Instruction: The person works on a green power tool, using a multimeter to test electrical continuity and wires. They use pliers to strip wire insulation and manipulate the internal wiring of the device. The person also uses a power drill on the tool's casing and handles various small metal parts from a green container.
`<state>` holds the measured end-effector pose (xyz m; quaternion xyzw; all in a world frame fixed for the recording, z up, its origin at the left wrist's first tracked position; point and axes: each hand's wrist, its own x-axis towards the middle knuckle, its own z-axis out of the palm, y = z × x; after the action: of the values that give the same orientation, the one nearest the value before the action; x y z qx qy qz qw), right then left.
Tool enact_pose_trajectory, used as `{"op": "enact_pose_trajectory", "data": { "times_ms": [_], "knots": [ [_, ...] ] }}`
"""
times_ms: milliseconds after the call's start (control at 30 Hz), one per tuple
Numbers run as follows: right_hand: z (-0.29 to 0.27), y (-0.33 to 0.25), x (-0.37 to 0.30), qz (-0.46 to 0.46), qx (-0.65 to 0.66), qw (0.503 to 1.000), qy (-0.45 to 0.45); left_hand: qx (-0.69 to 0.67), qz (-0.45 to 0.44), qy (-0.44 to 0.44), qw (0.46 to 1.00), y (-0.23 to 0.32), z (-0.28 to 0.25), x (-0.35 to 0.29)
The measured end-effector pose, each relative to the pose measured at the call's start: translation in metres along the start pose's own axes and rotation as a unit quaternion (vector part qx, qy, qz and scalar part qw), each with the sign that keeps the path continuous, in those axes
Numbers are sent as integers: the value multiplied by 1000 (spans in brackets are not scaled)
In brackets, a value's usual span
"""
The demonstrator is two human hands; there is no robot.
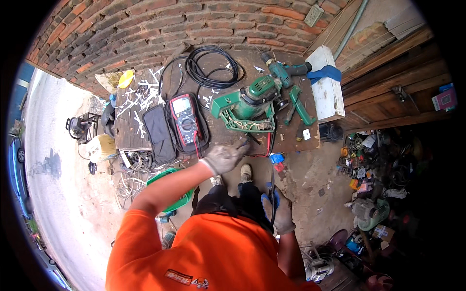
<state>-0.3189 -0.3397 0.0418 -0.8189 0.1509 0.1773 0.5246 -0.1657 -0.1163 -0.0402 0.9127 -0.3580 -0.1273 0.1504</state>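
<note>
My left hand (224, 158), in a grey work glove, is at the table's front edge with its fingers drawn together. Whatever they hold is hard to make out; a thin black stick shows by the fingertips. Just beyond stands a green power tool (250, 104) with its housing open and wires showing. A red and grey multimeter (185, 120) lies in its unzipped black case (160, 133), its red lead running under my left wrist. Lower and to the right, my right hand (279, 209), in a grey and blue glove, is closed around a black cord (273, 194) hanging beside the table.
On the wooden table (225, 131) lie a coiled black cable (213, 68), a teal drill (277, 70), a green housing piece (302, 106) and white scraps (141, 99). A green basin (182, 199) sits below. Parts clutter (364, 160) covers the floor at right.
</note>
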Motion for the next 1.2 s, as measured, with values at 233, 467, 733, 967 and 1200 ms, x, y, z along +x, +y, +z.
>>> {"op": "enact_pose_trajectory", "data": {
  "times_ms": [233, 467, 733, 967, 1200],
  "knots": [
    [-1, 15, -4, -36, 8, 999, 14, 115, -37, 69, 990, 4, 36, 53],
    [-9, -2, 23, 0, -313, 950, -12, -111, -49, 162, 979, -3, -24, -30],
    [77, -18, 132, -175, -418, 891, -27, -231, -61, 377, 895, -8, -82, -92],
    [99, -48, 146, -245, -297, 923, -23, -237, -93, 331, 908, 14, -83, -105],
    [63, -93, 85, -189, 24, 956, -224, -192, -60, 201, 959, 18, -79, -96]
  ]
}}
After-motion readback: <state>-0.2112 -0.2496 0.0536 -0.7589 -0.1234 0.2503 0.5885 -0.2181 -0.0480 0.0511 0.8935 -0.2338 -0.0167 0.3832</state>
